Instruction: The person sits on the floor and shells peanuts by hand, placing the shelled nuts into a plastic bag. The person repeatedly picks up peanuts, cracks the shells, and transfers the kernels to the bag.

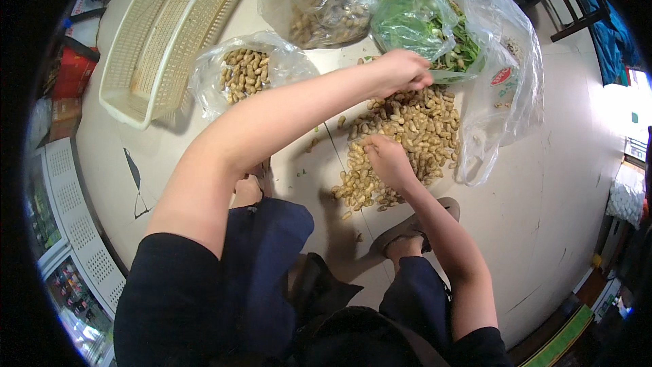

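Unshelled peanuts [430, 122] lie in a loose pile on the tiled floor in front of my feet. My left hand [405, 71] reaches across to the pile's far edge, beside a green plastic bag [407, 30] of leafy greens. Its fingers are curled, and whatever they may hold is hidden. Over the near part of the pile is my right hand [387, 160], thumb and fingers drawn together at the peanuts. Whether a peanut is pinched there cannot be made out. A clear plastic bag [290, 58] with some peanuts in it stands open beyond my left forearm.
A fuller bag of peanuts [331, 20] sits at the back. Right of the pile lies a crumpled clear plastic bag [509, 86] with bits inside. A cream plastic basket [153, 81] stands at the left, and a dark wooden stool [575, 30] at the upper right.
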`<move>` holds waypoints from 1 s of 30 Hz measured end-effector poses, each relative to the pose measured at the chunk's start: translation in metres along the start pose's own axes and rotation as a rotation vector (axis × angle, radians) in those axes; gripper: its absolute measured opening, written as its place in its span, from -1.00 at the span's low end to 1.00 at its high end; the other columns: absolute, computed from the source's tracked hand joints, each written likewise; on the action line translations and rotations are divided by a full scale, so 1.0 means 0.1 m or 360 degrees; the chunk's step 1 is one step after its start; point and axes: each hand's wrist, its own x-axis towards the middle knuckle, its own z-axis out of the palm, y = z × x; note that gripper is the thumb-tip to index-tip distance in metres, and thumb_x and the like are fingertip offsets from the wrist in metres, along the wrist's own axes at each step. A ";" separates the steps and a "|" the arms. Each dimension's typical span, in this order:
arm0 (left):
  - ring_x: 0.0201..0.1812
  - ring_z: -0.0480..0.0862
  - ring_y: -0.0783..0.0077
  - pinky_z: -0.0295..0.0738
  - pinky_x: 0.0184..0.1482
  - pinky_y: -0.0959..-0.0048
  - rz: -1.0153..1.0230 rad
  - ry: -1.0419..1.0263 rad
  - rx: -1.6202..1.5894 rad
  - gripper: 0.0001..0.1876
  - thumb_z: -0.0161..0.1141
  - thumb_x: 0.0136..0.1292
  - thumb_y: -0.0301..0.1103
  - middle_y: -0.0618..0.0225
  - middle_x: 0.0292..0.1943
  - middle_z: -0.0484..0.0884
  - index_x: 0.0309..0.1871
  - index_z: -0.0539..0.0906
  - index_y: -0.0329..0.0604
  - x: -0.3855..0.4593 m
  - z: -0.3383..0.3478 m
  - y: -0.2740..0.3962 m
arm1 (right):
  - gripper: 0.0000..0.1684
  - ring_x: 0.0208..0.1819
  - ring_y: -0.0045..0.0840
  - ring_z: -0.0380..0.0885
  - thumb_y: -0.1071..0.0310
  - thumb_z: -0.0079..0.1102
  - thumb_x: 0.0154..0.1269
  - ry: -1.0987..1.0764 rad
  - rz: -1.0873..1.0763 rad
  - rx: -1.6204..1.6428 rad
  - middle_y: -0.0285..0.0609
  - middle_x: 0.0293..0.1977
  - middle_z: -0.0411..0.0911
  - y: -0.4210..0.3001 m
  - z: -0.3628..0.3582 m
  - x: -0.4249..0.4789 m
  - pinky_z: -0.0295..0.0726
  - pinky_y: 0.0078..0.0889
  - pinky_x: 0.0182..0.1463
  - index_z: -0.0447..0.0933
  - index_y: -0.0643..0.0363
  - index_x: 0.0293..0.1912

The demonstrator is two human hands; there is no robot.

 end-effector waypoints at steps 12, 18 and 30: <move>-0.13 0.64 -0.17 0.61 -0.11 0.04 -0.0258 0.0185 0.2353 -0.26 0.44 0.04 -0.15 -0.18 0.09 0.33 0.25 0.29 -0.08 -1.71 -0.93 -1.47 | -0.59 0.07 -0.23 0.39 0.32 0.30 0.08 -0.0464 -0.0471 -0.1233 -0.09 -0.09 0.44 0.03 0.56 0.19 0.42 -0.17 0.12 0.51 0.15 -0.03; -0.23 0.65 -0.10 0.61 -0.22 0.08 0.0163 -0.0045 0.2305 -0.64 0.09 0.21 -0.45 -0.12 -0.01 0.43 0.10 0.39 -0.09 -1.67 -1.10 -1.76 | -0.75 0.07 -0.26 0.37 0.35 0.08 0.20 -0.0513 -0.0609 -0.1338 -0.13 -0.09 0.44 0.04 0.65 0.08 0.39 -0.26 0.10 0.56 0.12 -0.10; 0.13 0.65 0.23 0.58 0.22 0.19 -0.0449 0.0093 -0.0905 -0.65 -0.09 0.48 -0.51 0.07 0.14 0.57 0.30 0.37 -0.23 -1.72 -1.41 -1.37 | -0.83 -0.13 -0.06 0.47 0.55 0.00 0.21 -0.0399 -0.0232 -0.0487 0.08 -0.19 0.51 0.21 0.50 0.20 0.50 -0.19 0.03 0.52 0.27 -0.20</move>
